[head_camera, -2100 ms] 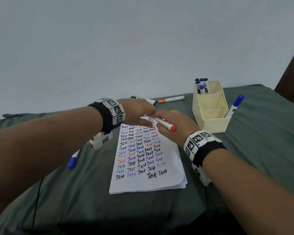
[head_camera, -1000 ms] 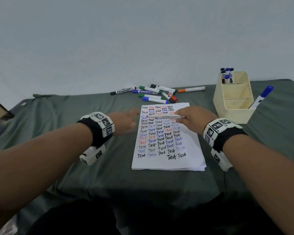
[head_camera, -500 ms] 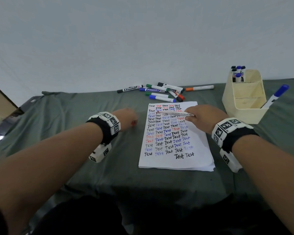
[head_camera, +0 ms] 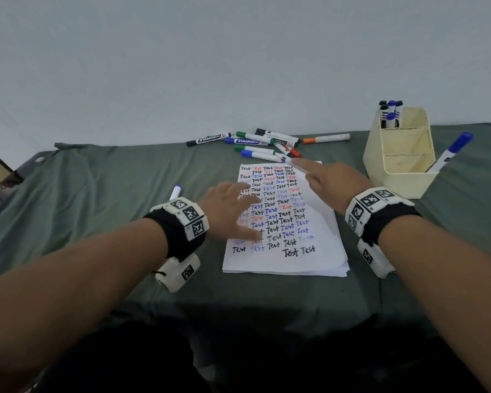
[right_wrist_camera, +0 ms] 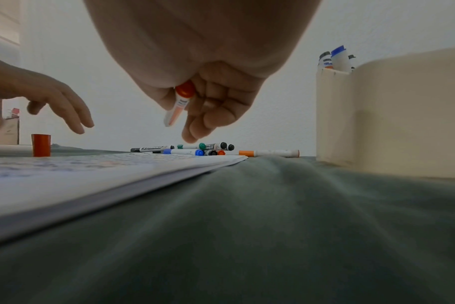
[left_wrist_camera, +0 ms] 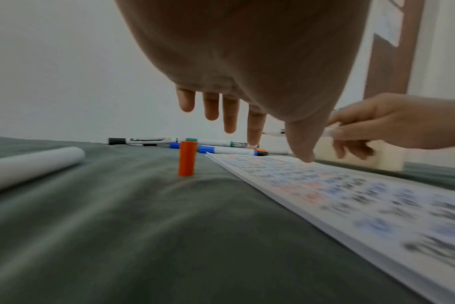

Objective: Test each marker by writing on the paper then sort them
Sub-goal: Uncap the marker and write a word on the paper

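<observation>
The paper [head_camera: 318, 262], covered with rows of "Test", lies on the green cloth. My right hand [head_camera: 313, 177] grips an uncapped red-orange marker [right_wrist_camera: 179, 105] over the sheet's top right corner, tip towards the far side. My left hand [head_camera: 238, 211] hovers with straight, spread fingers [left_wrist_camera: 230, 117] over the sheet's left edge and holds nothing. The marker's orange cap [left_wrist_camera: 187, 158] stands upright on the cloth just left of the paper; the head view hides it behind my left hand.
Several loose markers [head_camera: 255, 143] lie in a pile beyond the paper. A cream organizer [head_camera: 400, 163] at the right holds several markers in its back compartment; a blue marker [head_camera: 451, 151] leans out of its front. Another blue marker [head_camera: 176, 191] lies by my left wrist.
My left hand has let go of the orange cap on the cloth and moved right over the paper. My right hand has carried the marker towards the sheet's top right corner.
</observation>
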`<state>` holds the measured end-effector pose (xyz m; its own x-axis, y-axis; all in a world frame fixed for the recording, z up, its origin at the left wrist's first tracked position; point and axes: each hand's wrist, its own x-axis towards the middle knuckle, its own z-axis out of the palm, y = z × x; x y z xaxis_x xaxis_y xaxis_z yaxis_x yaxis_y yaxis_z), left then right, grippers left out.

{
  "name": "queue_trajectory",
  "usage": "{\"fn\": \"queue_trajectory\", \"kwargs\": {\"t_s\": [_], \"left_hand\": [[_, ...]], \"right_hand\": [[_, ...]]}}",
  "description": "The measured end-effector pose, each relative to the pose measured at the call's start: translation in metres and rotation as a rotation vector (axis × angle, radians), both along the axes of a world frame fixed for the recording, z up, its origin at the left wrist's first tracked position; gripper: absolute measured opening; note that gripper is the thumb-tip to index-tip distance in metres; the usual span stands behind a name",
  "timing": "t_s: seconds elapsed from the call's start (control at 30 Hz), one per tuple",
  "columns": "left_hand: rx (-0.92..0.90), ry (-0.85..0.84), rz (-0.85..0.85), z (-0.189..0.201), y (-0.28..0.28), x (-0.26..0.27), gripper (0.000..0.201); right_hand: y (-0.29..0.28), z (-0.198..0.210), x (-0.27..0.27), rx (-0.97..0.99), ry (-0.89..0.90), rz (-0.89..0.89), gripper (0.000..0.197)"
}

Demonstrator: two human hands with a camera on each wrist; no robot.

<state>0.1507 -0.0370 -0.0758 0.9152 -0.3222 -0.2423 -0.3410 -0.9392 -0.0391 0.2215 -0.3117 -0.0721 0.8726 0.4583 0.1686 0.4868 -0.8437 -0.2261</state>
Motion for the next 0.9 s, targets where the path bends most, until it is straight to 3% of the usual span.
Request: {"fn": "queue_trajectory", "kwargs": {"t_s": [0.1, 0.37, 0.43, 0.57, 0.7, 0.77, 0.83, 0.9], "left_hand": [[0.024, 0.115, -0.002, -0.017, -0.011, -0.005, 0.115], [-0.011, 0.218, 0.018, -0.03, -0.012, -0.002, 0.111], [-0.033, 0.229, 0.027, -0.03, -0.012, -0.001, 0.112], [-0.064, 0.246, 0.046, -0.032, -0.012, -0.001, 0.111], [-0.062, 0.257, 0.059, -0.031, -0.012, -0.001, 0.111], [-0.058, 0.26, 0.056, -0.029, -0.014, -0.002, 0.112], [-0.049, 0.262, 0.056, -0.027, -0.014, -0.003, 0.114], [-0.044, 0.259, 0.057, -0.026, -0.015, -0.003, 0.115]], "right_hand": [[-0.002, -0.003, 0.003, 0.03, -0.041, 0.035, 0.042], [-0.005, -0.002, 0.003, 0.112, -0.056, 0.024, 0.038], [-0.008, 0.006, 0.0, 0.301, 0.01, -0.025, 0.032], [-0.017, 0.019, -0.012, 0.976, 0.144, -0.12, 0.013], [-0.013, 0.012, -0.033, 1.7, 0.68, -0.307, 0.034], [-0.008, -0.003, -0.048, 1.8, 0.861, -0.311, 0.03], [-0.006, -0.021, -0.062, 1.758, 0.939, -0.198, 0.019], [-0.009, -0.036, -0.071, 1.657, 0.949, -0.083, 0.03]]}}
